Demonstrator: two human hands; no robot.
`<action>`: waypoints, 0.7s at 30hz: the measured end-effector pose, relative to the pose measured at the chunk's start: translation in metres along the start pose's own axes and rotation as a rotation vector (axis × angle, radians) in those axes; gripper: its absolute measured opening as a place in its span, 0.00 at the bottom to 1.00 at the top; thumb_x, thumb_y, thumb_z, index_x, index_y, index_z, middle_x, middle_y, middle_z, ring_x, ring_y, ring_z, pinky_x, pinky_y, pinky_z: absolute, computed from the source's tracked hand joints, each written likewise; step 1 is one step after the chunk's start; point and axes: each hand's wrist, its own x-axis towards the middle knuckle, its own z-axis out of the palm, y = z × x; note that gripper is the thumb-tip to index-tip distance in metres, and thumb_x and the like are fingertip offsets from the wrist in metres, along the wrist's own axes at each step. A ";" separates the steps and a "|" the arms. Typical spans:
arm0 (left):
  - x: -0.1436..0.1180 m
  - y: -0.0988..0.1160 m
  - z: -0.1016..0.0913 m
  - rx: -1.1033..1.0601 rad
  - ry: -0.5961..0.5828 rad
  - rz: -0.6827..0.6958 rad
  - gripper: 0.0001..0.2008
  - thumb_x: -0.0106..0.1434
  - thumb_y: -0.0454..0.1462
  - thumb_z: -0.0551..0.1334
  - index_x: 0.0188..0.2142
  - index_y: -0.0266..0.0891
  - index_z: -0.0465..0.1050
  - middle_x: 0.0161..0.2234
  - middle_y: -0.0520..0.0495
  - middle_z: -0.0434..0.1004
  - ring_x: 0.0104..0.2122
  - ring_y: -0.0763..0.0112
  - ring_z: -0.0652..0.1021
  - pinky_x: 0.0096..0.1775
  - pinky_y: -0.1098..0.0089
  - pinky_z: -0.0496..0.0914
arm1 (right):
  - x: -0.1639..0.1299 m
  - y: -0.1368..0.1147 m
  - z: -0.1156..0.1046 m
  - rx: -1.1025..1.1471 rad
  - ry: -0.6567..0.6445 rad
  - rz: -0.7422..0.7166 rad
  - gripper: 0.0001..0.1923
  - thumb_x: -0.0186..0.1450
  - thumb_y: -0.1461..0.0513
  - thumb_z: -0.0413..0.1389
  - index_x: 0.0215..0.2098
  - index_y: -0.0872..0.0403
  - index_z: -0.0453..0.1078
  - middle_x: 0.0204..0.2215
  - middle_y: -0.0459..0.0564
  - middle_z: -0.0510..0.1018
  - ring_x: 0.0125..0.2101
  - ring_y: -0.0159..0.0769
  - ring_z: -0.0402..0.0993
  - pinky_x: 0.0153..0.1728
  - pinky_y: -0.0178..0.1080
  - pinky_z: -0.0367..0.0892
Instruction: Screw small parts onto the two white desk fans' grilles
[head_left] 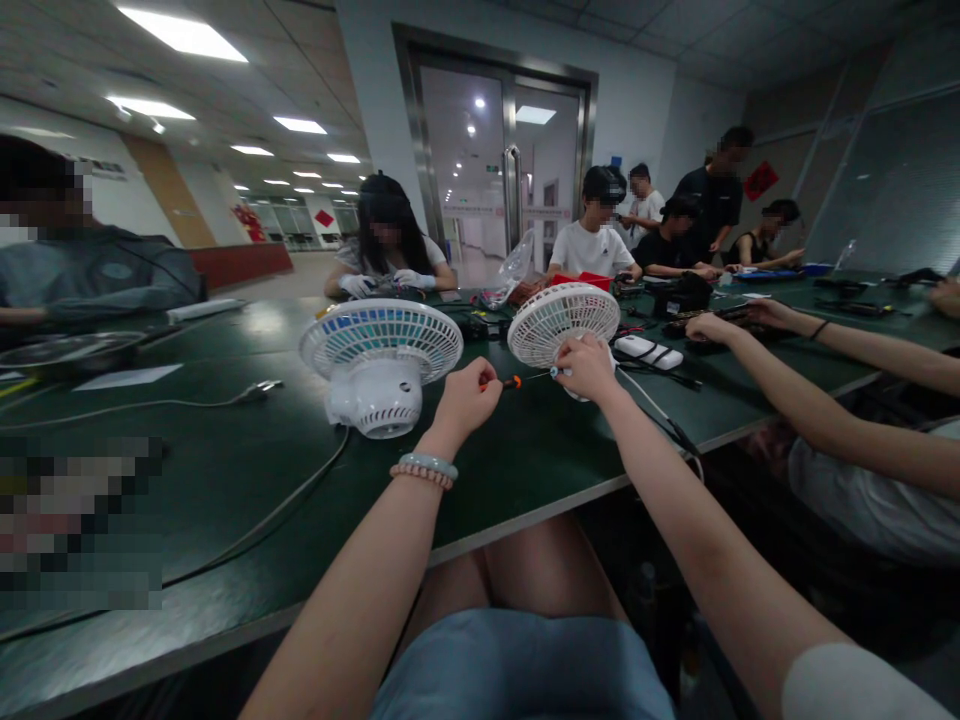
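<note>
A: Both arms stretched out over the dark green desk (225,480). Left hand (463,398) fisted, grip pinched round a small screwdriver (517,381) with an orange collar, shaft lying level and aimed at the fan.

B: And the right hand (586,367)?

A: Closed on the lower rear of the small white fan (562,322), grip pressed round the housing there. Screwdriver tip ends just at that hand; contact hidden.

B: Fan's look?

A: White round grille, tilted back, facing away. Stands near the desk's front edge, a white cable (652,402) running off its right side.

B: Anything left of it?

A: A second fan (381,362), white with blue blades behind the grille, lying face-up, well clear of both hands. Bead bracelets (426,469) on the left wrist.
</note>
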 end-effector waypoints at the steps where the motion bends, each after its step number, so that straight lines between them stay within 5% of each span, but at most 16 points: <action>1: 0.000 0.000 0.000 -0.004 -0.001 0.001 0.05 0.54 0.36 0.53 0.27 0.38 0.66 0.24 0.51 0.69 0.25 0.72 0.70 0.29 0.70 0.62 | 0.000 0.000 0.000 -0.001 0.002 -0.001 0.11 0.59 0.55 0.53 0.36 0.46 0.76 0.43 0.49 0.71 0.44 0.45 0.55 0.41 0.46 0.50; 10: 0.000 -0.002 -0.002 -0.057 0.070 0.098 0.04 0.51 0.34 0.55 0.29 0.38 0.65 0.30 0.49 0.70 0.31 0.69 0.70 0.35 0.68 0.64 | 0.000 0.003 0.005 0.009 0.038 -0.010 0.11 0.58 0.54 0.54 0.35 0.46 0.76 0.42 0.47 0.71 0.43 0.44 0.55 0.41 0.46 0.50; 21: 0.001 -0.009 0.014 -0.402 0.177 -0.134 0.20 0.56 0.38 0.57 0.47 0.39 0.56 0.34 0.50 0.71 0.22 0.78 0.71 0.28 0.72 0.68 | -0.002 -0.001 0.000 -0.069 -0.007 -0.029 0.13 0.60 0.54 0.52 0.38 0.46 0.75 0.44 0.50 0.69 0.45 0.46 0.55 0.40 0.46 0.50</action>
